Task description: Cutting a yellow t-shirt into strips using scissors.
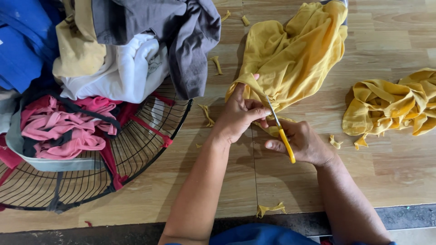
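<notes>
From the head camera, the left hand (238, 113) pinches a fold of soft, crumpled yellow cloth (293, 54) lying on the wooden table (390, 168). The right hand (302, 141) grips yellow-handled scissors (280, 129), fingers closed around them; the blades seem slightly parted at the cloth's edge. Frayed scraps (271, 209) lie nearby.

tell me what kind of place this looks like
Probably a small sewing or rag-cutting workshop. The right hand works scissors into yellow cloth held by the left hand, scraps litter the wooden table, and clothes pile on a wire rack.
</notes>
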